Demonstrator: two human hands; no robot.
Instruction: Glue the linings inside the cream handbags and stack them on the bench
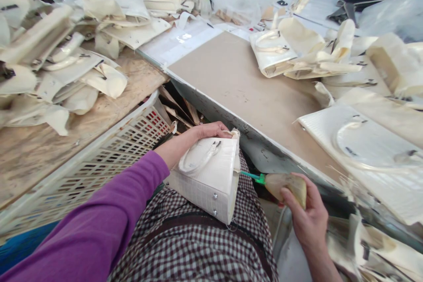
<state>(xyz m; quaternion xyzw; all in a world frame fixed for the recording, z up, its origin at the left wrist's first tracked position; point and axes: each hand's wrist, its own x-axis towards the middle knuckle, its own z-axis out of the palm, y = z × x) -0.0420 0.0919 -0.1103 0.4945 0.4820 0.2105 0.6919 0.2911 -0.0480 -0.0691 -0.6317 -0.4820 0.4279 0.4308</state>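
A cream handbag [206, 172] with a looped handle and small metal studs rests on its side over my lap. My left hand [213, 130] grips its upper edge near the open end, with the fingertips partly hidden behind the material. In my right hand [306, 211] is a glue bottle [286, 187], a squeeze bottle with a yellowish body and a green nozzle. It lies nearly level, its thin tip pointing left at the handbag's open rim; whether the tip touches the rim I cannot tell.
Cream bag pieces [62, 66] are heaped on the wooden table at left. More bags [370, 136] lie on the brown-topped table [244, 79] at right. A white plastic basket [128, 141] stands beside my left arm. Another green-tipped bottle [205, 4] stands at the back.
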